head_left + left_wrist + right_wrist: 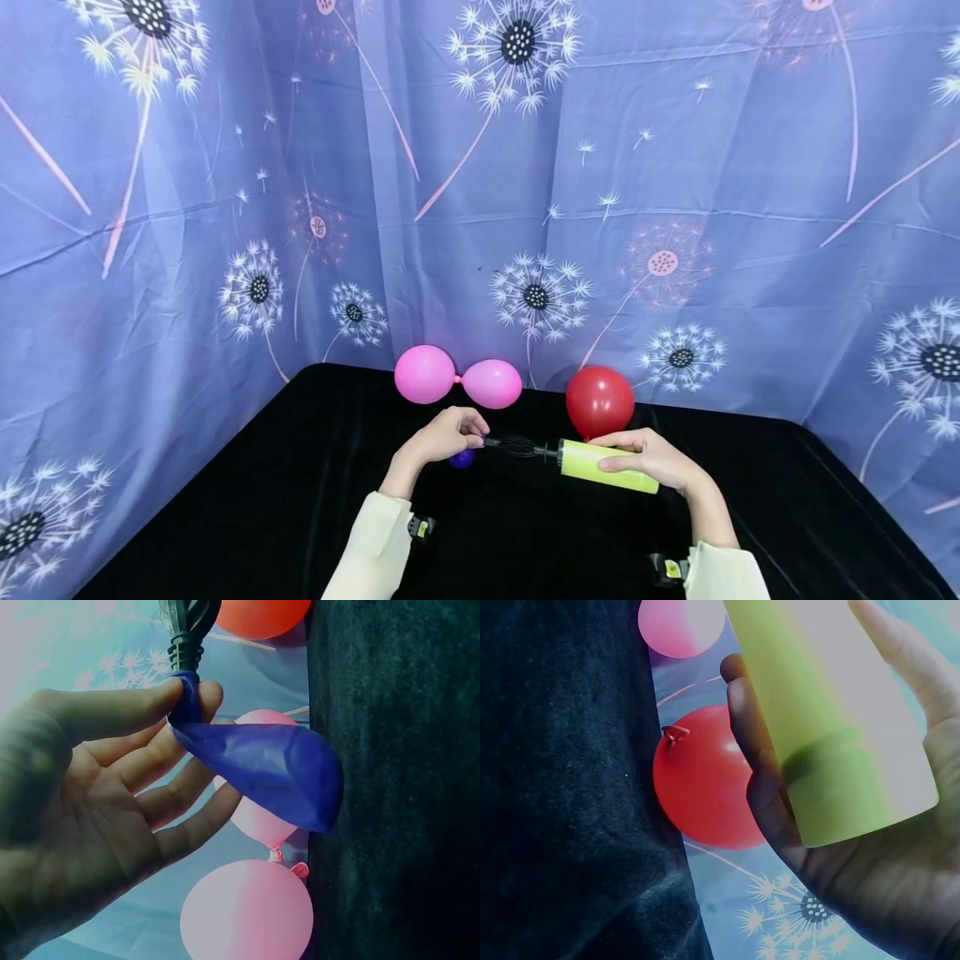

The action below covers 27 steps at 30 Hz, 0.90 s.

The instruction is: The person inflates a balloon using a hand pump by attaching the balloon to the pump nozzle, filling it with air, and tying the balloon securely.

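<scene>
Between thumb and forefinger my left hand pinches the neck of a limp blue balloon. The neck sits over the tip of a black ribbed nozzle, and the balloon's body hangs down, mostly slack. My right hand grips the yellow-green barrel of a balloon pump, fingers behind it and thumb in front. The pump lies nearly level above the table, its nozzle pointing at the left hand. In the head view only a small part of the blue balloon shows below the left fingers.
Two pink balloons joined at their knots lie at the back of the black-covered table. A round red balloon rests to their right, just behind the pump. A blue dandelion-print curtain hangs along the table's back and sides.
</scene>
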Each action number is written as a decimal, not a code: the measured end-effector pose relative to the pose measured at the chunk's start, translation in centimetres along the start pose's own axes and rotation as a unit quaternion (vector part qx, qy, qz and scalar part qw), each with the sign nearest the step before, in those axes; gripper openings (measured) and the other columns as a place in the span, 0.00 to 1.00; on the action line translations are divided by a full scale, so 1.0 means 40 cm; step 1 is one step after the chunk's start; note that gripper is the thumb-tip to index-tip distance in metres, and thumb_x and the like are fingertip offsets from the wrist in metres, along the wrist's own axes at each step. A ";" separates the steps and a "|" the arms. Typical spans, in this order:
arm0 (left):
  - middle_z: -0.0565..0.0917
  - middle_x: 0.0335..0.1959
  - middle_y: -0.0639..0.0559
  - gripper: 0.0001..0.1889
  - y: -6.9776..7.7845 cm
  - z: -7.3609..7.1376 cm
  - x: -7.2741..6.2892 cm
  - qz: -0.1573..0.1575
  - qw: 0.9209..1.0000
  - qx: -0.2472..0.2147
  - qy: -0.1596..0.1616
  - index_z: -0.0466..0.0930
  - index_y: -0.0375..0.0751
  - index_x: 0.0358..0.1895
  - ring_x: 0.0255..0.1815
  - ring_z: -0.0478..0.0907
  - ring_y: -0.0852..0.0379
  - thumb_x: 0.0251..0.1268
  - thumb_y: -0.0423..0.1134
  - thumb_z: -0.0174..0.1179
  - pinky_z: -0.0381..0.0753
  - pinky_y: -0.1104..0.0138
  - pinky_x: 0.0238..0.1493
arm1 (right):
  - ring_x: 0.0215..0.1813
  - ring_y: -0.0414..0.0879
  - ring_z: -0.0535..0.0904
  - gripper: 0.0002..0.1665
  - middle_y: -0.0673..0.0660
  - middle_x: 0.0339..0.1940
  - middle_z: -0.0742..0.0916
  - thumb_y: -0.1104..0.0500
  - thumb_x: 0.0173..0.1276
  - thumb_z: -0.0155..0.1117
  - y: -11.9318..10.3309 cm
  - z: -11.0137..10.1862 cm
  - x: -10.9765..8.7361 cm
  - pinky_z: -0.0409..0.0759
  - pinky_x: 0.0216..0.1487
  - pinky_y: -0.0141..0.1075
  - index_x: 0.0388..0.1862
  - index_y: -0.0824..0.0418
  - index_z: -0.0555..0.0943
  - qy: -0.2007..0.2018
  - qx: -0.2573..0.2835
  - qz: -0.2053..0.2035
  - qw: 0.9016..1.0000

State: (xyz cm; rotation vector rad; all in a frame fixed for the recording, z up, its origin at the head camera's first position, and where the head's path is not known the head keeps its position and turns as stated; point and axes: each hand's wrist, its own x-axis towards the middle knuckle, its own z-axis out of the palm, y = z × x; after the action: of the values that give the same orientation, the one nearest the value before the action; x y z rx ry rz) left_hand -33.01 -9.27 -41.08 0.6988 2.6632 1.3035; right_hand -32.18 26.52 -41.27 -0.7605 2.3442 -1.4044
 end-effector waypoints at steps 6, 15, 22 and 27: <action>0.84 0.34 0.41 0.07 -0.007 -0.015 -0.001 0.000 0.999 -0.045 -0.002 0.75 0.30 0.39 0.33 0.80 0.61 0.62 0.29 0.62 0.80 0.70 0.39 | 0.43 0.36 0.81 0.27 0.62 0.48 0.87 0.55 0.65 0.64 -0.010 0.000 -0.001 0.80 0.44 0.35 0.61 0.67 0.77 0.006 -0.012 0.003 1.000; 0.82 0.34 0.44 0.06 -0.012 -0.014 0.002 0.029 0.994 -0.107 -0.010 0.77 0.30 0.39 0.33 0.80 0.61 0.61 0.29 0.62 0.82 0.69 0.40 | 0.43 0.37 0.80 0.25 0.51 0.44 0.88 0.55 0.66 0.64 -0.007 -0.006 -0.008 0.80 0.43 0.33 0.60 0.63 0.79 0.017 -0.010 0.002 1.000; 0.84 0.37 0.43 0.10 -0.008 -0.008 0.010 0.019 0.984 -0.176 0.016 0.79 0.25 0.42 0.34 0.83 0.61 0.60 0.29 0.63 0.84 0.69 0.42 | 0.44 0.36 0.80 0.25 0.46 0.44 0.88 0.56 0.67 0.62 -0.007 -0.011 -0.011 0.80 0.44 0.33 0.61 0.64 0.78 0.015 0.005 -0.009 1.000; 0.85 0.37 0.42 0.11 0.000 -0.003 0.012 0.007 0.978 -0.207 0.031 0.80 0.22 0.42 0.34 0.84 0.61 0.59 0.28 0.63 0.84 0.69 0.42 | 0.44 0.36 0.80 0.24 0.43 0.43 0.88 0.57 0.68 0.61 -0.009 -0.015 -0.015 0.80 0.45 0.33 0.61 0.65 0.77 0.013 0.010 -0.015 1.000</action>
State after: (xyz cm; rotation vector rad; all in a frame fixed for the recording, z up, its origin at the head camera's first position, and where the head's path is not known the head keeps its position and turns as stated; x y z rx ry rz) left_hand -33.49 -9.14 -40.97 0.6240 2.3107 1.8310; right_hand -31.89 27.18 -40.69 -0.7785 2.3442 -1.4568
